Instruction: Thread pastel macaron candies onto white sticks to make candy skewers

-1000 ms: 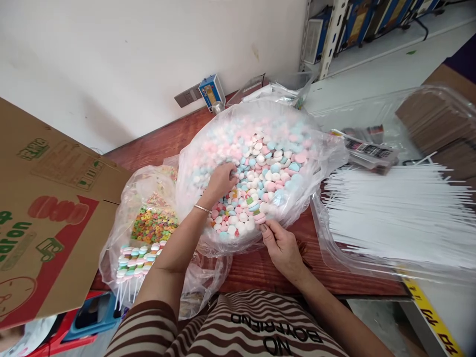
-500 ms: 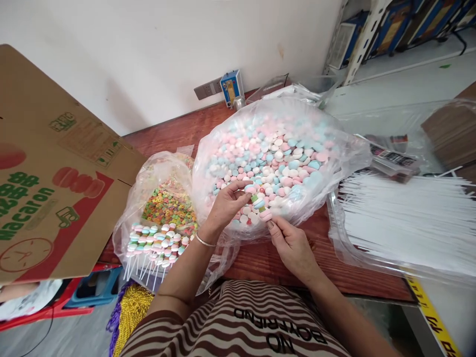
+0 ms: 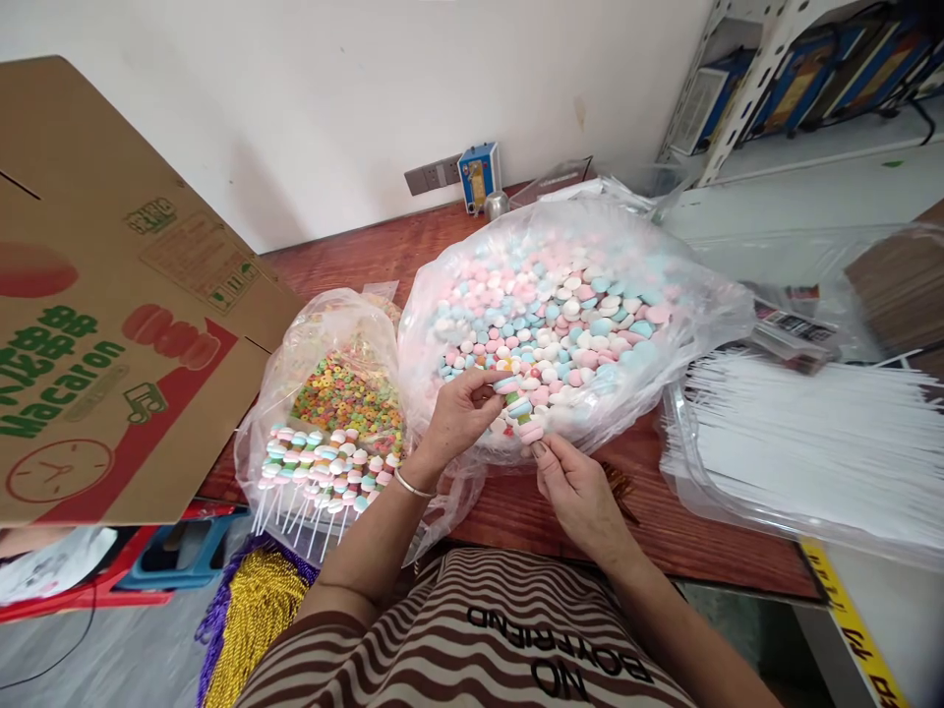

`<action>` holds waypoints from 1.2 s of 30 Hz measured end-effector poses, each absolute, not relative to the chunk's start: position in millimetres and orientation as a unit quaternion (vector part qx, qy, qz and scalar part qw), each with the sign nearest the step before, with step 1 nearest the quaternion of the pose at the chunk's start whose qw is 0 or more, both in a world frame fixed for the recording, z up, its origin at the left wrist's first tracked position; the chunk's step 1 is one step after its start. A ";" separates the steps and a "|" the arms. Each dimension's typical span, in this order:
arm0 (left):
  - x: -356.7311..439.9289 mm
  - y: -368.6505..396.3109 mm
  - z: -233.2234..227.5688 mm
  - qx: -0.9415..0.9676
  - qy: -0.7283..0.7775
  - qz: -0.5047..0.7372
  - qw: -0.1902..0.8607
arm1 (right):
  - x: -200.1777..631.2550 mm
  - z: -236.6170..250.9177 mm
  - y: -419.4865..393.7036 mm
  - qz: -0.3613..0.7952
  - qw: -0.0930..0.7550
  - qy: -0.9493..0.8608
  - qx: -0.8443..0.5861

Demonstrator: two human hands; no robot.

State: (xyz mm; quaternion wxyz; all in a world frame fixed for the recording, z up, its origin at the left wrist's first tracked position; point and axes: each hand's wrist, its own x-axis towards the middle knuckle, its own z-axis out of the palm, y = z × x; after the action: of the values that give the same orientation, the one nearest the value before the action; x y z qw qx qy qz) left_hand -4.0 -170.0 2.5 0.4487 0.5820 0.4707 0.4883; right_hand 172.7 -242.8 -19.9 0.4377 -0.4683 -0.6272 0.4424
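A candy skewer [image 3: 519, 406] of stacked pink, blue and white candies with green pieces between them is held over the front of the big bag. My left hand [image 3: 463, 418] pinches its top end, thumb and fingers at the uppermost candy. At the lower end, below a pink candy, the fingers of my right hand [image 3: 579, 492] are closed; the stick there is mostly hidden. Loose pink, white and blue candies [image 3: 571, 324] fill the clear plastic bag [image 3: 708, 315] beyond both hands. Finished-looking skewers [image 3: 324, 467] lie to the left, their white sticks pointing toward me.
Small coloured rings [image 3: 346, 398] fill another bag [image 3: 258, 442] at left, beside a cardboard box [image 3: 147, 344]. White sticks [image 3: 803, 442] lie in a clear tray [image 3: 700, 492] at right. A blue device [image 3: 479, 179] stands by the wall on the red-brown table [image 3: 346, 254].
The view has turned slightly left, so most things sit farther right in the picture. Both hands keep hold of the skewer's two ends, with little other movement.
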 end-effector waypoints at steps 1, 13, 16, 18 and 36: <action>-4.1 -170.9 1.6 0.595 0.473 0.486 0.432 | 171.6 -19.9 -243.5 0.443 0.440 -0.626 -0.467; 26.7 -191.5 2.7 0.437 0.410 0.598 0.532 | 157.2 -23.9 -243.4 0.329 0.473 -0.662 -0.479; 47.6 -196.6 6.7 0.316 0.396 0.677 0.534 | 149.9 -27.5 -244.7 0.234 0.469 -0.703 -0.480; 56.9 -198.5 10.3 0.268 0.377 0.701 0.543 | 146.4 -30.9 -245.7 0.149 0.462 -0.725 -0.488; 54.3 -200.6 22.9 0.192 0.297 0.718 0.600 | 157.8 -29.7 -251.2 0.146 0.386 -0.781 -0.468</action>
State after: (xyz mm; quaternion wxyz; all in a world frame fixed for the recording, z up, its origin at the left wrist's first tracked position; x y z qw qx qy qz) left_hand 54.3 -200.6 22.9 0.5996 0.1923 0.2974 0.7177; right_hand 157.8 -251.2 -29.7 0.3863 -0.4684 -0.7811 0.1456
